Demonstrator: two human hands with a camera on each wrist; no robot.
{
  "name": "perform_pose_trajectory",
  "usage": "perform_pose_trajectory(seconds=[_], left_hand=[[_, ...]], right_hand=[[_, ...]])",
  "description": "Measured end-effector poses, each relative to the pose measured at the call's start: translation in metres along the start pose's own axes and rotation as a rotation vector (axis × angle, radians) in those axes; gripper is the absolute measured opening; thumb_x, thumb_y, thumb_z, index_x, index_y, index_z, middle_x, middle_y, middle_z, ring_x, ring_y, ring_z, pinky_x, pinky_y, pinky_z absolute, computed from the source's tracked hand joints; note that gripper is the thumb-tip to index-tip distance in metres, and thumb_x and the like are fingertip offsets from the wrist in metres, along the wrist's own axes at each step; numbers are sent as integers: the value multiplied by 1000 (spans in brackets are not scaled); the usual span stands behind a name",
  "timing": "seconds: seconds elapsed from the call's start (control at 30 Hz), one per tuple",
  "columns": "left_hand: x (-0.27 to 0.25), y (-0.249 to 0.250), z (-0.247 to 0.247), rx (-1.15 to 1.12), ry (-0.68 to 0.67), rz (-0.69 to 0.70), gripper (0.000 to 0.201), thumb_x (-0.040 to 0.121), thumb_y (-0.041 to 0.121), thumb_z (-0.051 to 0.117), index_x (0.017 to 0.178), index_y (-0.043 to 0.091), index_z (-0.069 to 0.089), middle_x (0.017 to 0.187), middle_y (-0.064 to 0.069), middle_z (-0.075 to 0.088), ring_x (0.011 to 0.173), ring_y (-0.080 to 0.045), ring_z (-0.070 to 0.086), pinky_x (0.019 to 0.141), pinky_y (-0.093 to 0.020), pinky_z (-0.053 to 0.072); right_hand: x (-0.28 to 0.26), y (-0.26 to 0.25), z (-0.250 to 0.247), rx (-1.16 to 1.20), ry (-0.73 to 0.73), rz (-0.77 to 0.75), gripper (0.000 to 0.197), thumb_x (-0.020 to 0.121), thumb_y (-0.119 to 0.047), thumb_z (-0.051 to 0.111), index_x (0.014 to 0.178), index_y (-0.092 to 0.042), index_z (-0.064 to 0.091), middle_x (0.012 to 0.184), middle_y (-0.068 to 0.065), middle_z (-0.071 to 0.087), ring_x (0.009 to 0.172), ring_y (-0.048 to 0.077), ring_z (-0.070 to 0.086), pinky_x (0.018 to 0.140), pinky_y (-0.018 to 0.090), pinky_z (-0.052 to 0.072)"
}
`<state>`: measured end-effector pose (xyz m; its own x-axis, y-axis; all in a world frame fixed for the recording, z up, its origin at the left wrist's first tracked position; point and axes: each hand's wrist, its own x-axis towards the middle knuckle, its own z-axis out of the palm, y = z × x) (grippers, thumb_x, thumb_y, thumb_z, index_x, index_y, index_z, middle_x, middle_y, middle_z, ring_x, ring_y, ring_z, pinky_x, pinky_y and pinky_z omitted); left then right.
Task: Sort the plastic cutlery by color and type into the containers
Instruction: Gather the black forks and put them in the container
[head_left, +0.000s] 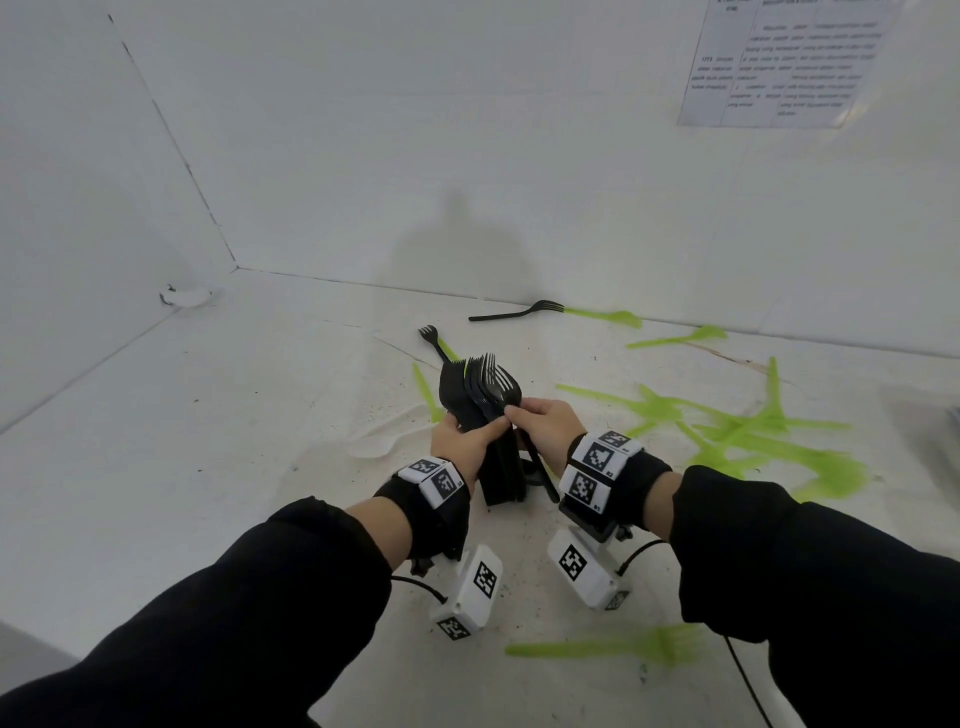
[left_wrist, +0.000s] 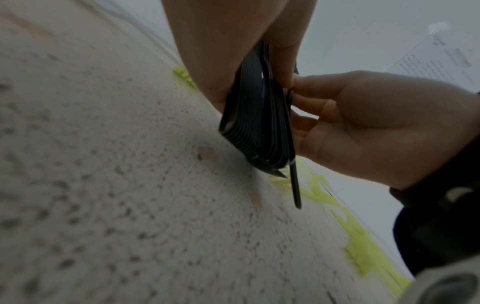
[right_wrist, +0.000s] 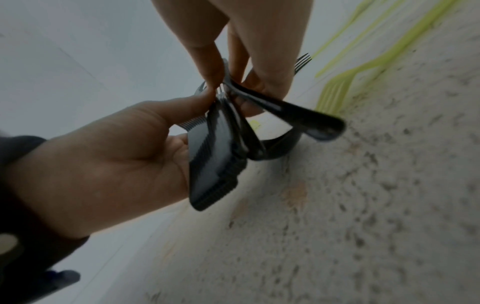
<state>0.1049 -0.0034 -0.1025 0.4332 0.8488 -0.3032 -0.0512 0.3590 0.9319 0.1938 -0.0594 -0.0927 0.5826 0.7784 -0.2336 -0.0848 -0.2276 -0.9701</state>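
Observation:
A stack of black plastic forks (head_left: 485, 400) stands upright at the middle of the table, tines up. My left hand (head_left: 475, 434) grips the stack (left_wrist: 259, 115) around its handles. My right hand (head_left: 524, 413) pinches one black fork (right_wrist: 298, 117) at its neck against the stack (right_wrist: 215, 164); that fork's handle sticks out sideways. Two loose black forks lie further back, one (head_left: 519, 312) by the wall and one (head_left: 434, 340) behind the stack. A pile of green cutlery (head_left: 753, 431) lies to the right.
A single green fork (head_left: 613, 647) lies near the front, between my forearms. A white spoon (head_left: 379, 441) and a green knife (head_left: 426, 389) lie left of the stack. White walls close the back and left. A printed sheet (head_left: 779, 62) hangs on the back wall.

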Motion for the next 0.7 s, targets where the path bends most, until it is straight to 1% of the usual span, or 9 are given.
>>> perform_pose_trajectory(seconds=[0.07,0.13,0.2,0.27,0.33,0.4,0.5,0.57,0.7], left_hand=[[2,0,-1,16,11,0,24,76,-6,69,96,4,62,102,-23,67,97,-39,65,89,-52,52],[3,-1,-2,22,24,-3,21,76,-6,68,92,6,61,99,-22,66,96,-38,65,89,-51,52],[4,-2,-2,15,25,-5,25,77,-6,66,99,3,61,98,-20,66,93,-35,65,89,-50,52],[4,-2,-3,7,24,-1,26,78,-6,66,102,2,60,95,-17,66,89,-32,64,89,-49,52],[6,-3,-2,22,33,0,21,77,-4,67,94,6,61,87,-12,66,86,-29,63,88,-47,53],[6,-4,-2,34,41,-1,19,77,-3,68,89,9,60,81,-8,65,83,-27,62,87,-46,53],[6,-4,-3,24,69,-7,25,76,-1,70,98,4,61,87,-10,65,88,-30,63,88,-46,53],[6,-4,-4,24,93,-12,34,75,2,71,107,1,60,97,-14,67,94,-32,64,89,-48,52],[8,-3,-4,35,120,-3,27,74,4,73,98,8,62,99,-14,68,96,-32,65,90,-49,52]], right_hand=[[-2,-1,-2,-5,-53,8,27,90,2,48,78,-14,66,70,6,61,64,17,57,71,29,52],[-2,-3,-4,-1,-82,19,29,89,6,46,83,-13,67,71,6,62,62,16,56,69,26,51],[-2,-5,-7,36,-107,32,25,90,7,47,91,-9,66,75,8,63,64,18,57,71,27,52],[-1,-6,-7,48,-96,37,23,90,7,47,88,-8,64,73,7,61,61,18,56,66,26,51],[1,-4,-6,-37,30,-15,18,89,4,51,91,-8,64,70,4,60,59,19,54,65,30,50],[2,0,-5,-181,198,-102,14,86,-4,56,96,-11,64,73,0,61,63,20,57,71,34,52],[1,1,-1,-271,287,-166,15,85,-12,61,99,-10,65,85,-1,62,77,19,61,81,34,52],[-1,-1,1,-292,325,-190,15,86,-14,60,100,-10,65,86,-4,61,77,15,58,80,28,49],[0,-5,4,-262,392,-198,14,87,-12,59,100,-10,63,87,-6,59,77,10,54,73,17,38]])
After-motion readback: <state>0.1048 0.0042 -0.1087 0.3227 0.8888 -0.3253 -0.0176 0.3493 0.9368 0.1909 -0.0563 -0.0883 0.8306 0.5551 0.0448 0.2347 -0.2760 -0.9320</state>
